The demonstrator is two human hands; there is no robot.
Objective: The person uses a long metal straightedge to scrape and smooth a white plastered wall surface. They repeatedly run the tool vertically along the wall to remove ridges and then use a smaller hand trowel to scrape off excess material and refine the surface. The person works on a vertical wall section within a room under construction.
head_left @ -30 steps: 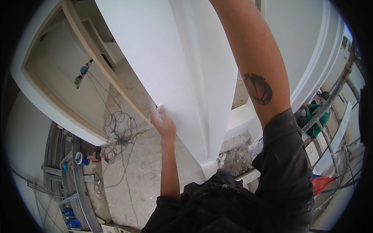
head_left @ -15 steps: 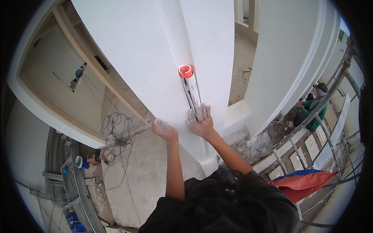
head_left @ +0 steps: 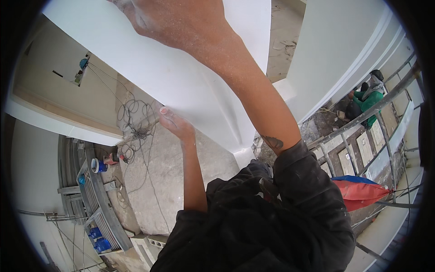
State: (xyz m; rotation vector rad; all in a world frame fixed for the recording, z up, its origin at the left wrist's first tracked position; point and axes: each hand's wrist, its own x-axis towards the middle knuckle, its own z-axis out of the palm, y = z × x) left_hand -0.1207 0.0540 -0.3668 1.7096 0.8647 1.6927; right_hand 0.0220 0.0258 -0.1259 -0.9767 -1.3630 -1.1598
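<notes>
My right hand (head_left: 170,20) is raised high across the white wall (head_left: 213,99), close to the camera. Its fingers run out past the top of the picture, so what they hold or touch does not show. Lower down, my left hand (head_left: 179,127) is at the left edge of that wall, its dusty thumb pointing up and its other fingers mostly hidden. White dust coats both hands. A shallow vertical groove or ridge shows on the wall beneath my right forearm.
Tangled cables (head_left: 136,120) lie on the floor at left, near a white-and-blue bucket (head_left: 97,165) and metal frames (head_left: 93,195). At right are scaffold rails (head_left: 362,118), red-and-blue cloth (head_left: 362,192) and a crouching person in green (head_left: 371,104).
My right hand has left the white tube with the red end and risen up and leftward. That tube no longer shows. My left hand stays by the wall's edge as the view shifts.
</notes>
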